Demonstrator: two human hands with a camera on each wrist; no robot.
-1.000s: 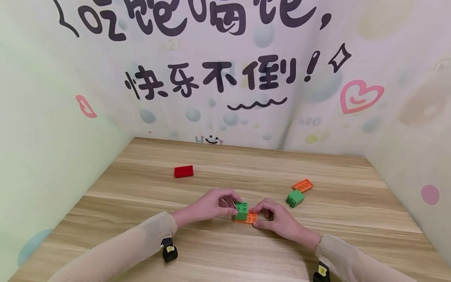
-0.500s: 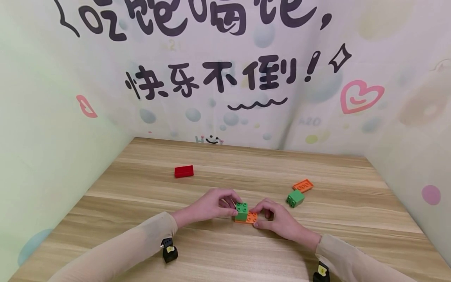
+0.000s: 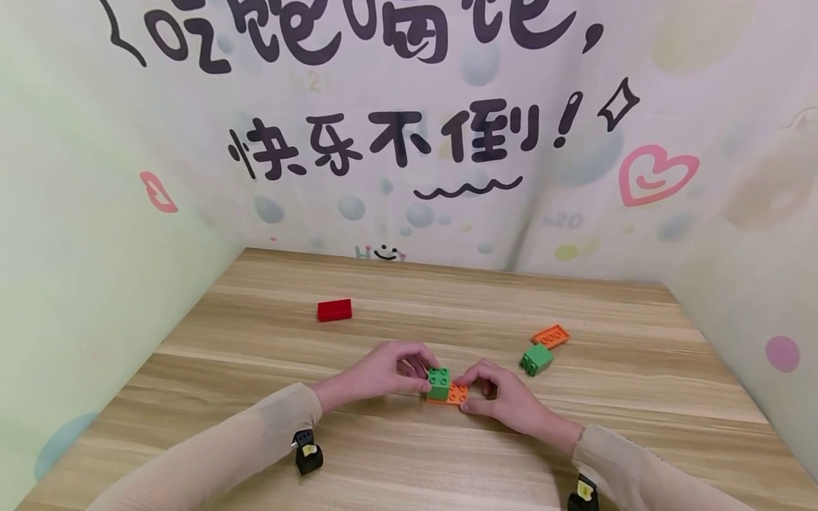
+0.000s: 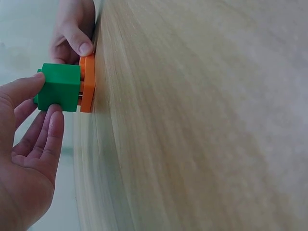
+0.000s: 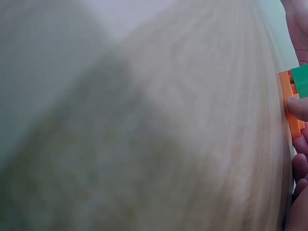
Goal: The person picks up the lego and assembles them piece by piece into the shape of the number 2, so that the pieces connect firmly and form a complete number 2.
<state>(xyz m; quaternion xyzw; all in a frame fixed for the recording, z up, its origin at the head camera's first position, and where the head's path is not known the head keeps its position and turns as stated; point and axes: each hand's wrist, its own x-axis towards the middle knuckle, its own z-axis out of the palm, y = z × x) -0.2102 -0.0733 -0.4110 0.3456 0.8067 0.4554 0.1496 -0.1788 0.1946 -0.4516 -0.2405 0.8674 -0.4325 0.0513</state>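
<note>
Near the middle of the table, my left hand (image 3: 383, 370) pinches a green building block (image 3: 438, 389) between thumb and fingers. Beneath that block lies a flat orange building brick (image 3: 457, 395), its right-hand studs bare. My right hand (image 3: 511, 402) holds the orange brick's right end by thumb and fingers. In the left wrist view a narrow gap with studs shows between the green block (image 4: 60, 87) and the orange brick (image 4: 88, 91), so the two do not look fully pressed together. The right wrist view catches the orange brick (image 5: 287, 108) only at its right edge.
A second green block (image 3: 535, 360) lies on its side to the right, close against an upturned orange brick (image 3: 551, 336). Further back on the left sits a red brick (image 3: 334, 310). Fabric-covered walls border the wooden table (image 3: 409, 454) at the back and both sides.
</note>
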